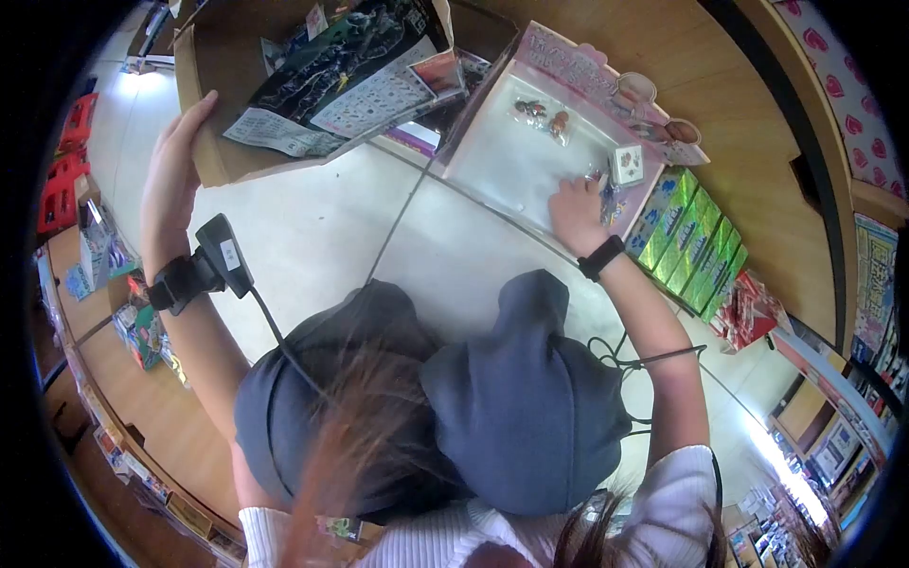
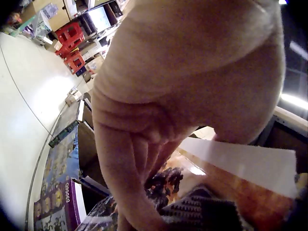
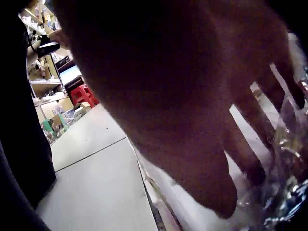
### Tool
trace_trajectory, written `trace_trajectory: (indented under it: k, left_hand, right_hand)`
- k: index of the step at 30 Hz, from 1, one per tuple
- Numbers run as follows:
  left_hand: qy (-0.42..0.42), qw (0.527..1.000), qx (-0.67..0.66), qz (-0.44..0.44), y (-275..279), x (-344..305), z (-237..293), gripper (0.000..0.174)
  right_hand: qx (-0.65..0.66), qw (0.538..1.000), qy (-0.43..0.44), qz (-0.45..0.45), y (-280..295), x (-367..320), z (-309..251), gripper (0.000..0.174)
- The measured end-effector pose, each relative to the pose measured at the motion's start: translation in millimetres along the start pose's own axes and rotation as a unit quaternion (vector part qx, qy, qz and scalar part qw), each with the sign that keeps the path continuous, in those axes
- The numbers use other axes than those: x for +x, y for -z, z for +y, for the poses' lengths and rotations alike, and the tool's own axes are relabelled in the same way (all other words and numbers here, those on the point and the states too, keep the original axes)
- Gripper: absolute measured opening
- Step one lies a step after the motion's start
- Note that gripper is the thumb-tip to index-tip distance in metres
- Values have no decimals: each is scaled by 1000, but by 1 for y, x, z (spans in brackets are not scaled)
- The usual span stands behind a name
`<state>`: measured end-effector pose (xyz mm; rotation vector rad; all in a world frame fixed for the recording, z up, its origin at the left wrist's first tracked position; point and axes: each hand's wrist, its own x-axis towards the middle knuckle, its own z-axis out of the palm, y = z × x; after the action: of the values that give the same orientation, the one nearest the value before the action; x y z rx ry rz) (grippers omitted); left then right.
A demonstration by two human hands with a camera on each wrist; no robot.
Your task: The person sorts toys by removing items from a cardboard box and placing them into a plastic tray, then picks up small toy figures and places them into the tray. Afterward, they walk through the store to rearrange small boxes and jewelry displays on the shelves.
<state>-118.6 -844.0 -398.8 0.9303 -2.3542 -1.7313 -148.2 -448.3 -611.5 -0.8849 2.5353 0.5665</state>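
My left hand (image 1: 173,175) grips the left wall of an open cardboard box (image 1: 210,156); in the left wrist view that hand (image 2: 144,120) covers much of the scene. Inside the box lies a dark printed package (image 1: 350,80). My right hand (image 1: 576,213) reaches into a shallow pink-and-white display tray (image 1: 483,156). In the right wrist view its fingers are spread, with the tips right at crinkled clear plastic packets (image 3: 284,192). More small clear packets (image 1: 544,118) lie in the tray's upper part, and a small white square box (image 1: 626,165) stands right of my hand.
Green boxes (image 1: 696,241) line the tray's right side, with red packs (image 1: 748,308) beyond. My knees (image 1: 530,379) are bent close in front. Cables (image 1: 653,360) hang by the right forearm. Wooden shelving (image 1: 757,123) borders the tiled floor (image 1: 312,222). Red stools (image 1: 64,189) stand far left.
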Motion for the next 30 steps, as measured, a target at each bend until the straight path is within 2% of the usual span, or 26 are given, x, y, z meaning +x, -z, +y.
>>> trace_trajectory:
  k: [2, 9, 10, 12, 13, 15, 19, 21, 24, 27, 28, 30]
  left_hand:
    - [9, 1000, 3, -13, 1, 0, -2, 45]
    - [17, 1000, 9, -21, 3, 4, -3, 42]
    - [20, 1000, 5, -22, 3, 4, -3, 42]
    - [23, 999, 1, -24, 0, 4, -3, 42]
    - [18, 1000, -2, -23, 0, 3, -3, 43]
    - [14, 1000, -4, -21, 0, 3, -3, 44]
    - [12, 1000, 5, -16, 1, 6, -5, 44]
    - [14, 1000, 0, -12, 2, 6, -5, 44]
    - [18, 1000, -2, -8, 3, 4, -4, 44]
    - [9, 1000, -14, -15, 1, 2, -3, 45]
    - [8, 1000, -11, -9, -1, 1, -2, 45]
    - [8, 1000, -6, -1, 1, 1, -2, 45]
  right_hand:
    - [107, 982, 6, 153, -11, 6, -2, 21]
    - [36, 998, 22, 54, -10, 4, 15, 17]
    - [35, 998, 23, 53, -9, 4, 15, 17]
    - [138, 970, 89, 178, -6, 2, 15, 18]
    - [138, 970, 89, 179, -2, 1, 13, 18]
    - [285, 927, 143, 196, 6, 0, 6, 21]
    - [321, 920, 176, 136, 1, 9, -5, 20]
    - [282, 934, 196, 99, -4, 17, -8, 15]
    - [269, 929, 220, 128, -11, 26, -10, 8]
    - [258, 934, 201, 145, -18, 35, -10, 5]
    - [258, 933, 202, 145, -5, 32, -10, 5]
    - [397, 893, 112, 181, 22, 24, -14, 10]
